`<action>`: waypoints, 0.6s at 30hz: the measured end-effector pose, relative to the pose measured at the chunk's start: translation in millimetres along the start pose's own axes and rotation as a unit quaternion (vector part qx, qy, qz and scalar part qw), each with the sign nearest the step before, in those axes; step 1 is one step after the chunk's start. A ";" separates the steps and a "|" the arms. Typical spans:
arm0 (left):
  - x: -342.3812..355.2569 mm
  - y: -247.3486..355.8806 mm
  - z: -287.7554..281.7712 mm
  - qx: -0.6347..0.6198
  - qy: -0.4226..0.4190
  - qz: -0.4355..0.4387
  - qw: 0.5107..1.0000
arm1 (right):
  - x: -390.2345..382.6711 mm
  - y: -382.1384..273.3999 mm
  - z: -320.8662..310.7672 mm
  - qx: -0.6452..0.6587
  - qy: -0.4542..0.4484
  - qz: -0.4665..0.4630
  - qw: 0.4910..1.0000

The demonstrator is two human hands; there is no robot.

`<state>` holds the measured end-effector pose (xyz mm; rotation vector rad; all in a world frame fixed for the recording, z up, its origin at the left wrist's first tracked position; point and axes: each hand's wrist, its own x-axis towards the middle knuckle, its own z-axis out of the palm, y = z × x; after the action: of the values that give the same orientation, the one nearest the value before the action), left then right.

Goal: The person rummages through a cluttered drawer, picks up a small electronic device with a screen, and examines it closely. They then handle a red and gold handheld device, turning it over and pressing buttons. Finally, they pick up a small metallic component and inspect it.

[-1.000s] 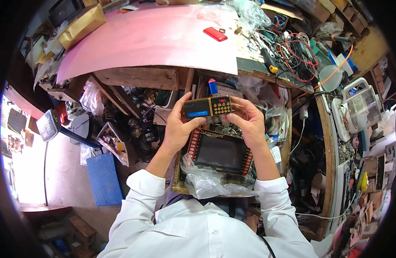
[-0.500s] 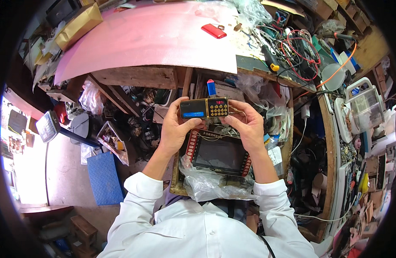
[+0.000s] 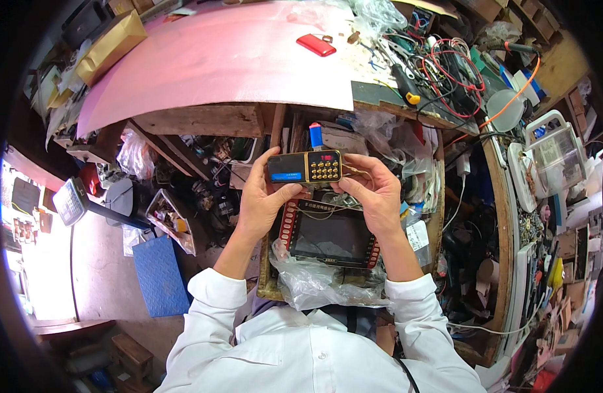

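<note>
Between my two hands is a small black portable radio with gold trim, gold round keys, a lit red display and a blue label. My left hand grips its left end, thumb along the lower edge. The right end is pinched by my right hand, with a thin cable looping beside those fingers. From the radio's top edge sticks up a blue USB stick with a red tip. Below lies a larger media player with a dark screen and red button strips, partly on a clear plastic bag.
Beyond my hands, a pink sheet covers the bench, with a red flat case on it. Tangled wires and tools crowd the right. A clear plastic box stands far right; a blue mat lies at left.
The radio and both hands have shifted very slightly left in the view, as has the bench behind them. The grip on the radio stays the same.
</note>
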<state>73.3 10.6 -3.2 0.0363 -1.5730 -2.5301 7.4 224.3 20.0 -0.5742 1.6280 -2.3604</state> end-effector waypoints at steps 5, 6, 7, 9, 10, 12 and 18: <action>-0.3 -1.5 -0.8 -0.007 -0.005 0.002 1.000 | -2.0 -0.4 1.9 0.002 -0.001 -0.006 1.000; -0.3 -0.5 -0.5 -0.003 -0.002 0.002 1.000 | -1.9 -0.4 2.1 0.003 -0.002 -0.007 1.000; -0.1 0.1 -0.1 0.000 0.001 0.002 1.000 | -1.9 -0.4 2.1 0.005 -0.002 -0.007 1.000; -0.3 0.0 0.2 0.004 0.001 0.004 1.000 | -2.2 0.7 0.9 0.006 -0.003 -0.007 1.000; -0.6 -0.3 0.0 0.006 0.002 0.005 1.000 | -2.4 1.4 0.6 0.007 -0.004 -0.006 1.000; -0.9 -0.7 -0.7 0.010 -0.001 0.009 1.000 | -2.5 0.4 3.0 0.001 0.002 -0.015 1.000; -0.7 -5.1 -1.1 0.008 0.007 0.032 0.999 | -2.8 1.2 1.6 0.007 -0.005 -0.010 1.000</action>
<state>73.5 11.9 -8.2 0.0050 -1.5642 -2.4644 10.6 223.6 18.8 -0.5998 1.6080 -2.3777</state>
